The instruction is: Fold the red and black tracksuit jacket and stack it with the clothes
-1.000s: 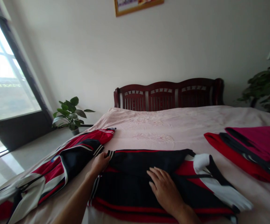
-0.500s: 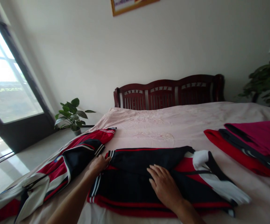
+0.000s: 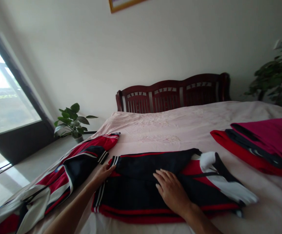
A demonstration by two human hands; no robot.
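A dark navy jacket (image 3: 136, 195) with red and white parts lies folded on the bed, its striped hem to the left and its white collar to the right. At the jacket's far left corner, my left hand (image 3: 104, 172) is closed on the striped sleeve cuff. My right hand (image 3: 170, 188) rests flat on the middle of the jacket, fingers spread over the folded sleeve. Left of these, a second jacket (image 3: 80, 169) in red, navy and white lies loosely spread along the bed's edge, its striped cuff near my left hand.
The pink bedspread (image 3: 153, 125) reaches back to a dark wooden headboard (image 3: 166, 96). At the right is a stack of folded clothes (image 3: 265, 139), magenta, navy and red. Potted plants stand on the left (image 3: 74, 122) and right (image 3: 277, 81). A glass door (image 3: 6, 94) is at the far left.
The view has shifted slightly, so the headboard and clothes stack sit a little higher and further left. Both hands keep nearly the same places on the jacket.
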